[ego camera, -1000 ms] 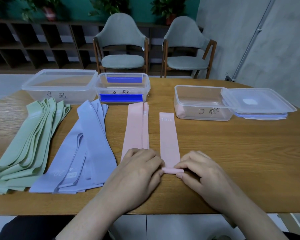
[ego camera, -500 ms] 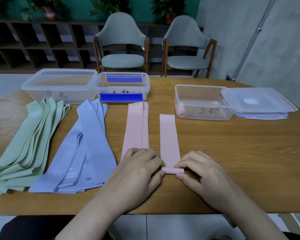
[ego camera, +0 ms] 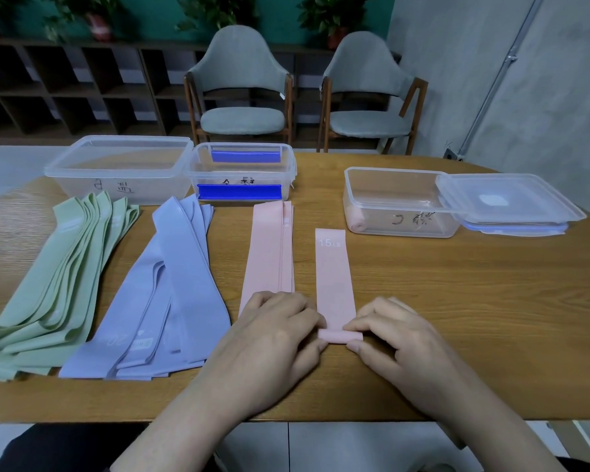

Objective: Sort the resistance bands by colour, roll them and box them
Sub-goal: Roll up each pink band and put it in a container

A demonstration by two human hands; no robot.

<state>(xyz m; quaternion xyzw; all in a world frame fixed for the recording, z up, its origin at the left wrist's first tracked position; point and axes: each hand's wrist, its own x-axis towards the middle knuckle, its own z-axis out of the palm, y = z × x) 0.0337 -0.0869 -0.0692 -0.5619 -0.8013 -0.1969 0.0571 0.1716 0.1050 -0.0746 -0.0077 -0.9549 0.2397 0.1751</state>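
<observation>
Pink latex band [ego camera: 334, 281] lay flat at lower centre of the frame, long axis running up the picture, "15 LB" print at its far end. Its near end was curled into a small tight roll [ego camera: 336, 336]. Left hand [ego camera: 273, 338] pinched the roll's left end, right hand [ego camera: 394, 338] pinched its right end, fingers of both curled onto it; the unrolled length extended up and away from between the two grips.

Risks, as judged: uneven pressure between the hands would likely make the roll walk sideways and cone out; slack grip on springy latex would let it uncoil; the left hand rested over the near end of the pink stack [ego camera: 269, 253] just left and could drag it.

Outward: blue-lavender bands [ego camera: 171, 291] left of centre, green bands [ego camera: 58, 277] at far left. Open clear box [ego camera: 395, 202] at upper right held one pink roll [ego camera: 357, 222], lids [ego camera: 511, 202] beside it. Blue-clipped box [ego camera: 242, 172] and larger clear box [ego camera: 120, 168] at upper left. All on the wooden table [ego camera: 457, 301].
</observation>
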